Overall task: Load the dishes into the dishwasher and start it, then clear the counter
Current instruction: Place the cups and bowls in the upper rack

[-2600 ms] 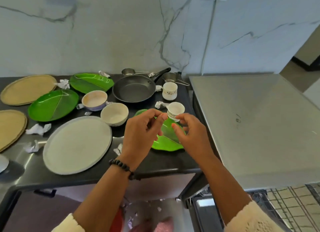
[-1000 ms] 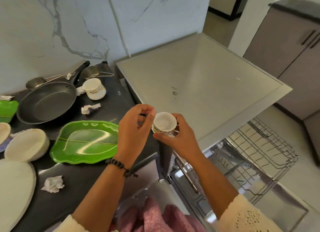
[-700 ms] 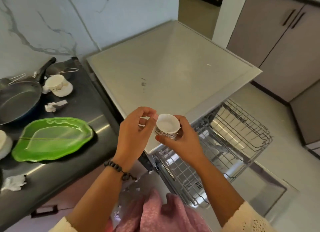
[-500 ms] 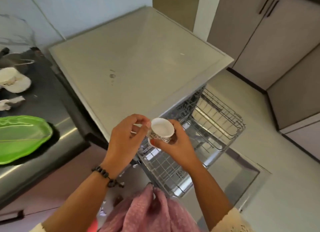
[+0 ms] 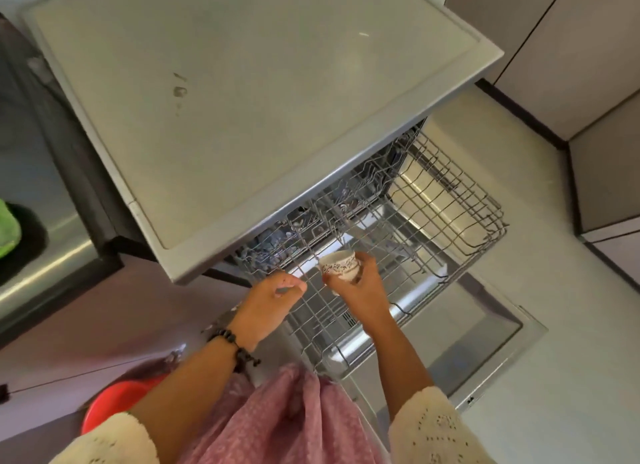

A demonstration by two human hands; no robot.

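Dishwasher (image 5: 263, 92) stands open, its wire rack (image 5: 408, 241) pulled out over the lowered door. Right hand (image 5: 360, 290) grips a small patterned cup (image 5: 338, 262) above the rack, tipped so its mouth faces up and left. Left hand (image 5: 266, 300) hovers beside it, fingers loosely curled, holding nothing.

Right hand (image 5: 360, 287) has a curled grip around a cup (image 5: 338, 263); left hand (image 5: 268, 302) loosely curled, holding nothing.

Pale floor (image 5: 571, 325) meets grey cabinet doors (image 5: 568, 47) on the right, a red bucket (image 5: 114, 406) lower left.
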